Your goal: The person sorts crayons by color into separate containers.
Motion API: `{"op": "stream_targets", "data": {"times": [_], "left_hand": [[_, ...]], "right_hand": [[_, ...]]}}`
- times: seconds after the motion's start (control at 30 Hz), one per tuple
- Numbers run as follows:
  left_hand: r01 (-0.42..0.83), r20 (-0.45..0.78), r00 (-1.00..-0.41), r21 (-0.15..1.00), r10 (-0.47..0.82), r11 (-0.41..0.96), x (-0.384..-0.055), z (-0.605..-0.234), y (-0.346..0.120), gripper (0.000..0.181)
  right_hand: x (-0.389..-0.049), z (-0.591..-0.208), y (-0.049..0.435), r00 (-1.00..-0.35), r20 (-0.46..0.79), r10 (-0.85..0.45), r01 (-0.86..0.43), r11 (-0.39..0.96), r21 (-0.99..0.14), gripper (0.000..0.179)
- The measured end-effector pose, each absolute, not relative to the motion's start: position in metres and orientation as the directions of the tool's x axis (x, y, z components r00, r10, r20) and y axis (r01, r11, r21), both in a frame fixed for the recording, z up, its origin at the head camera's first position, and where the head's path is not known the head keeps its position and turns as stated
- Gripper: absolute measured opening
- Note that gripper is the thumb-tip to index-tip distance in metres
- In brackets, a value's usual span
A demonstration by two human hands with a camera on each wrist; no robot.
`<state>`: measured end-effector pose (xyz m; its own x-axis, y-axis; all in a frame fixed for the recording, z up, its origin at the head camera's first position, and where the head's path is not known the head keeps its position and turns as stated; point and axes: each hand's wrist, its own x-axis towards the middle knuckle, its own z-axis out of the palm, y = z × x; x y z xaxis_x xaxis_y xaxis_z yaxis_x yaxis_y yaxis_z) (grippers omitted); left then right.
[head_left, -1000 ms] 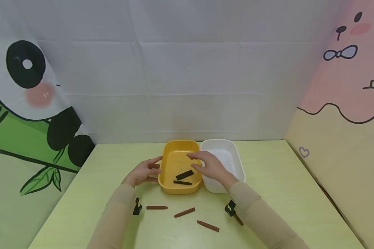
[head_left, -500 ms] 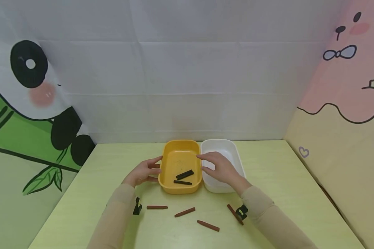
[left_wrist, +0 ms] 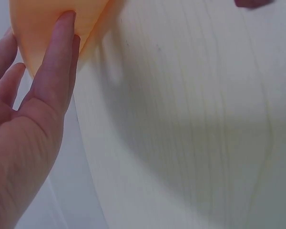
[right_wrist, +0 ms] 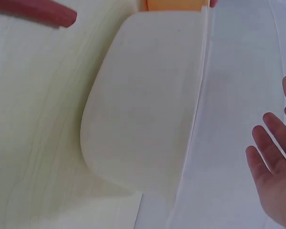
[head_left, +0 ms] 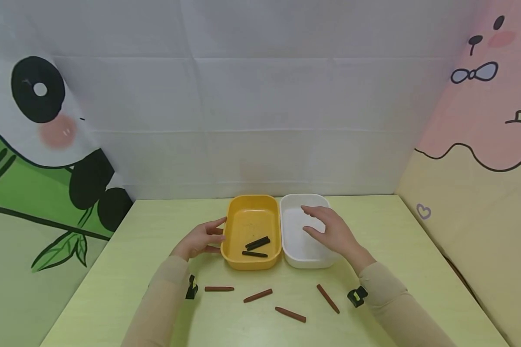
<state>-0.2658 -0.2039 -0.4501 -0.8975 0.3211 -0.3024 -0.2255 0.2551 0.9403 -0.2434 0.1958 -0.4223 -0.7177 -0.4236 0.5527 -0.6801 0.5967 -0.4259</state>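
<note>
My left hand (head_left: pixel 201 239) touches the left side of a yellow plastic tray (head_left: pixel 234 262) with extended fingers; the left wrist view shows its fingertips against the tray's wall. Short black crayons (head_left: pixel 257 243) lie in the near half of that tray, two side by side and one apart. Over the right part of a white tray (head_left: pixel 306 262) hovers my right hand (head_left: pixel 336 234), thumb and fingers spread, nothing held. In the right wrist view this hand (right_wrist: pixel 279 174) is apart from the white tray's wall (right_wrist: pixel 143 100).
Several reddish-brown crayons lie scattered on the pale green table (head_left: pixel 226 323) in front of the trays, one of them (head_left: pixel 290 314) closest to me. A white cloth (head_left: pixel 260 96) hangs behind the table. Printed cartoon panels stand at both sides.
My right hand has moved right, from over the yellow tray to over the white one, uncovering a reddish-brown crayon on the table. My left hand and both trays stay put.
</note>
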Motion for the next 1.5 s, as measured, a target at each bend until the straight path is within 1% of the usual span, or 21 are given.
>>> {"op": "stream_targets", "data": {"times": [0.17,0.27,0.5,0.63,0.8,0.97,1.2,1.4,1.5], "left_hand": [[-0.220,-0.294,-0.896,0.945,0.332,0.244,-0.266,-0.450,-0.205,0.069],[-0.213,-0.285,-0.897,0.949,0.338,0.235,-0.266,-0.451,-0.205,0.069],[-0.208,-0.277,-0.898,0.952,0.341,0.226,-0.268,-0.454,-0.207,0.069],[-0.219,-0.286,-0.900,0.949,0.330,0.225,-0.268,-0.455,-0.206,0.069],[-0.217,-0.284,-0.896,0.951,0.341,0.221,-0.267,-0.454,-0.206,0.070],[-0.213,-0.280,-0.904,0.950,0.323,0.228,-0.266,-0.454,-0.205,0.069],[-0.189,-0.265,-0.915,0.948,0.304,0.257,-0.261,-0.455,-0.205,0.067],[-0.100,-0.212,-0.925,0.937,0.316,0.334,-0.253,-0.452,-0.207,0.067],[-0.057,-0.184,-0.927,0.930,0.326,0.363,-0.247,-0.452,-0.211,0.068]], "right_hand": [[-0.244,-0.423,0.210,-0.720,0.579,-0.383,-0.675,0.578,-0.458,0.056],[-0.245,-0.426,0.219,-0.748,0.567,-0.345,-0.647,0.573,-0.504,0.057],[-0.253,-0.439,0.242,-0.859,0.449,-0.247,-0.501,0.585,-0.638,0.061],[-0.255,-0.447,0.252,-0.900,0.378,-0.217,-0.431,0.579,-0.692,0.062],[-0.258,-0.454,0.262,-0.933,0.295,-0.208,-0.361,0.543,-0.758,0.065],[-0.259,-0.458,0.269,-0.943,0.231,-0.239,-0.326,0.529,-0.783,0.065],[-0.259,-0.466,0.279,-0.936,0.152,-0.318,-0.302,0.497,-0.814,0.067],[-0.261,-0.469,0.284,-0.920,0.067,-0.386,-0.218,0.364,-0.906,0.070],[-0.262,-0.469,0.285,-0.911,0.034,-0.412,-0.178,0.316,-0.932,0.071]]}}
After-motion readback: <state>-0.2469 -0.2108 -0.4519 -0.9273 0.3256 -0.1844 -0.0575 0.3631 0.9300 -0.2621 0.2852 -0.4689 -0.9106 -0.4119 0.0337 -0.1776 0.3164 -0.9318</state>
